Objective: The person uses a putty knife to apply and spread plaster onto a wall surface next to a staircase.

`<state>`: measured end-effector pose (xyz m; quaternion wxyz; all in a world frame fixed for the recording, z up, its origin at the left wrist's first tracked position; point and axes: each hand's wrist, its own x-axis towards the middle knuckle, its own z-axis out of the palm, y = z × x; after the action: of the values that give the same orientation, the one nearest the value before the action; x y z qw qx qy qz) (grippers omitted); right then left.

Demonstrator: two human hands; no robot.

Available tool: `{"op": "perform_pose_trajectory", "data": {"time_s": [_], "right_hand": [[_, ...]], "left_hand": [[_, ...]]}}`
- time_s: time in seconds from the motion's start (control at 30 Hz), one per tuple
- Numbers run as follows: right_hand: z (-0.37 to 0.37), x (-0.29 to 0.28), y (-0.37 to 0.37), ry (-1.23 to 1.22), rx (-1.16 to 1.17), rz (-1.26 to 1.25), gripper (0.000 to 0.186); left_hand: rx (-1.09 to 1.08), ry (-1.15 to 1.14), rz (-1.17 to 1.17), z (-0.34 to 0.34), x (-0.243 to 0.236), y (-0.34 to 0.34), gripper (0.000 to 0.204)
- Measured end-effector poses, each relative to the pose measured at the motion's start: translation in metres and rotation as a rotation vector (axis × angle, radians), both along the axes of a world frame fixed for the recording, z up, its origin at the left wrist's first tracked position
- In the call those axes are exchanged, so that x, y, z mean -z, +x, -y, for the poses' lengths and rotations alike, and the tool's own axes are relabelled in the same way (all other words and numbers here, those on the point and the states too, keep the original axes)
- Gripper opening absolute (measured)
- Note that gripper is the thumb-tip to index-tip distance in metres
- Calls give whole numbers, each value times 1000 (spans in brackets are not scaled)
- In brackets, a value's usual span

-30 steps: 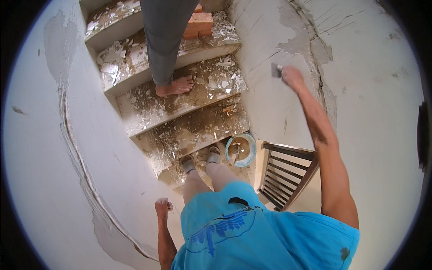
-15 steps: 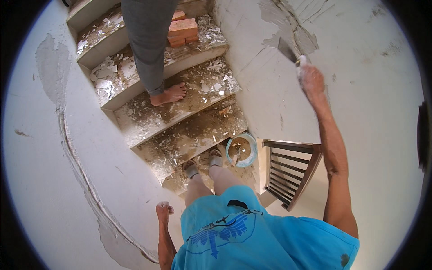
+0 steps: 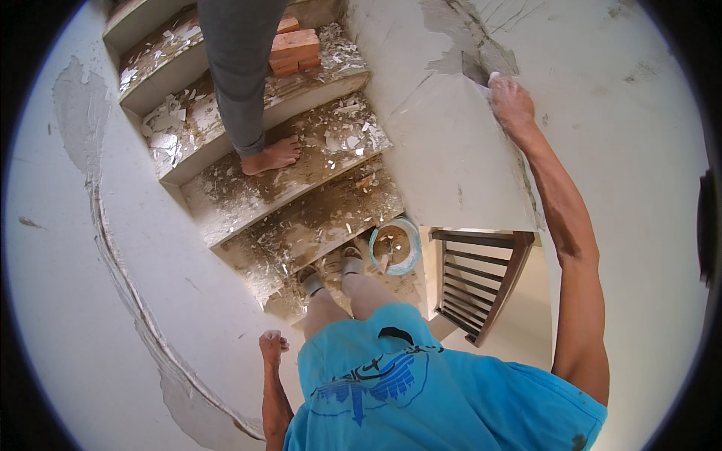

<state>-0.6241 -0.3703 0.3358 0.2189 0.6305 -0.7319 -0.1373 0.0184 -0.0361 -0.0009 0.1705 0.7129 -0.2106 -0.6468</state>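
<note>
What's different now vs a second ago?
The right hand moved the flat grey-bladed scraper up and rightward, to the lower edge of the rough grey wall patch. Nothing gripped or released. Unchanged: curled left hand, pale-blue round bucket, other person's bare foot.

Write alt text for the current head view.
A person's right hand holds a scraper at a cracked, patched wall; the left hand is curled. Littered stairs bear a bucket, red bricks and another person's bare foot.
</note>
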Motion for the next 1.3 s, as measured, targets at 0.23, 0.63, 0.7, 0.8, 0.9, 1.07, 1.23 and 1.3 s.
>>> {"op": "perform_pose_trajectory", "data": {"time_s": [0.23,0.63,0.7,0.8,0.9,1.07,1.23,1.3], "right_hand": [[11,19,5,-4,54,-4,22],[12,55,10,-65,132,41,20],[18,62,9,-92,184,103,21],[27,80,17,-104,247,149,22],[32,118,7,-49,216,127,23],[-14,231,14,138,195,306,20],[-105,302,50,173,358,924,22],[-139,310,61,129,392,993,21]], "left_hand": [[-52,-75,-25,4,-1,10,19],[-183,-57,-18,-46,5,31,17],[-202,-32,-34,-56,11,31,16],[-203,8,-11,-51,2,32,14],[-221,-19,-8,-38,-13,33,13],[-228,-62,29,-31,-39,44,14],[-148,67,47,-42,-24,34,16],[-93,73,37,-35,-18,25,16]]}}
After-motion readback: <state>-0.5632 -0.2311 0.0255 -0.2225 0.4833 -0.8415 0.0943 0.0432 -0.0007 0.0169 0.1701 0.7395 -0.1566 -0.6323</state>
